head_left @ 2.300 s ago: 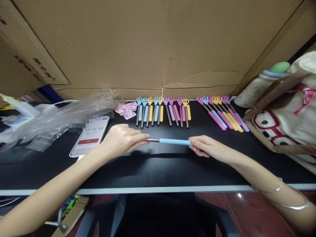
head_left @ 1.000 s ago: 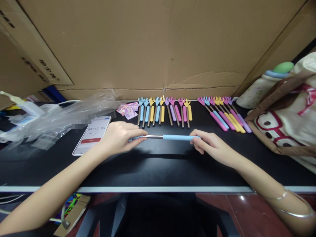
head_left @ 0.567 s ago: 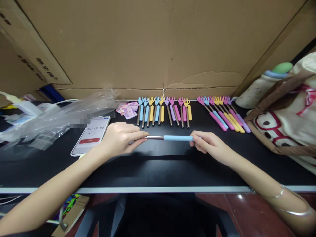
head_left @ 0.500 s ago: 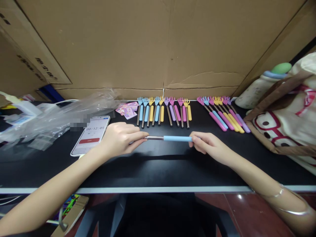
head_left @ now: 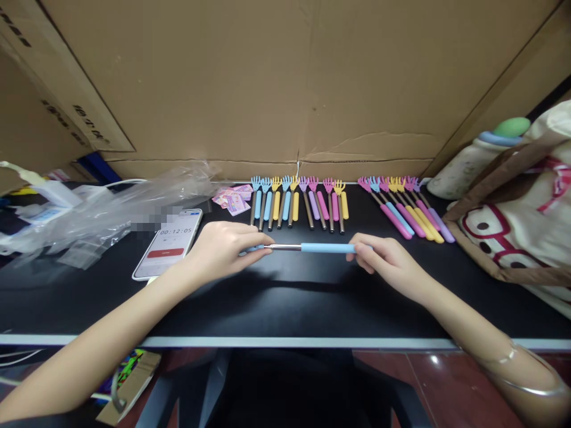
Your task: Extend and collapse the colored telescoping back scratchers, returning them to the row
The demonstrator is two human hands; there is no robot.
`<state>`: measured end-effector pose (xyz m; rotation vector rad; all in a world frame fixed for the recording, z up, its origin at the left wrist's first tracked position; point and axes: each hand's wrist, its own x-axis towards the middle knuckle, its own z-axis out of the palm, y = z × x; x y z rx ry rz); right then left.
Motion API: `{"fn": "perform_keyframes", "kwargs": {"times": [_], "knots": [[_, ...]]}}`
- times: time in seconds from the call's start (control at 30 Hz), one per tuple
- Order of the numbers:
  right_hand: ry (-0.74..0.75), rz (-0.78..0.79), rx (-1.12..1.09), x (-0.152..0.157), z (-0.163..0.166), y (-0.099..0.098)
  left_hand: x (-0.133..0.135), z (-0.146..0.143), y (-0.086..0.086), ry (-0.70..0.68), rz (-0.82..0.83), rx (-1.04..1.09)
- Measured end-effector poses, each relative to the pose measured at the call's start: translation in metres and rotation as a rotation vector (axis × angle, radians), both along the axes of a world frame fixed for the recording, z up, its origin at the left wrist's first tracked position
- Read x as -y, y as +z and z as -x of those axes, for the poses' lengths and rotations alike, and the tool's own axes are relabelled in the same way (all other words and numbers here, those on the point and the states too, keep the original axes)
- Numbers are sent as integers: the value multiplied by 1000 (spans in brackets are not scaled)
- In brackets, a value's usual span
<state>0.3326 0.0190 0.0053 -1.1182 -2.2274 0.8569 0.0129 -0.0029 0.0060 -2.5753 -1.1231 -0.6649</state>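
Displaced since the frame of about two seconds ago: the blue sleeve (head_left: 326, 248), which sits farther from my left grip (head_left: 225, 245), leaving more of the metal shaft (head_left: 288, 246) bare. Left grip: pinching the shaft at its far-left end, with some blue showing among the fingers. Right grip (head_left: 386, 257): closed on the opposite end of the sleeve. Shaft and sleeve are held roughly level above the black tabletop (head_left: 285, 318), between my hands.

Containers: an open carton (head_left: 141, 389) below the tabletop edge, at left, holds brightly coloured items I cannot identify. At far right, a cream bag (head_left: 544, 226) with brown straps, contents hidden; beside it, a bottle (head_left: 461, 169) with a blue collar and green cap, contents hidden. At left, crumpled clear plastic (head_left: 147, 199).

Surroundings: behind the shaft, a row of scratchers (head_left: 270, 205) with loose sleeves alongside; to its right, a slanted group of sleeved scratchers (head_left: 408, 211). Pink and purple cards (head_left: 234, 201) lie left of the row. Obstructing: a phone (head_left: 167, 252), reading 00:12:05, whose near corner my left wrist overlaps in view.
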Motion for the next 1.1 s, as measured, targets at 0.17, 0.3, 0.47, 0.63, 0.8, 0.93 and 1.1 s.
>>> {"fn": "perform_keyframes", "kwargs": {"times": [0.17, 0.3, 0.47, 0.63, 0.8, 0.93, 1.1], "knots": [[-42, -100, 37, 0, -4, 3, 1, 2, 0, 23, 141, 20], [-64, -145, 36, 1, -5, 2, 0, 2, 0, 43, 214, 48], [-58, -128, 145, -1, -7, 0, 0, 1, 0, 67, 288, 38], [-52, -134, 239, -7, -13, -4, 0, 1, 0, 139, 365, -56], [-60, -143, 316, -7, -15, -5, 0, 6, 2, 181, 350, -164], [-44, -173, 350, -8, -15, -4, -1, 7, 3, 168, 390, -143], [0, -177, 334, -12, -13, -8, -2, 7, 0, 133, 423, -83]]}}
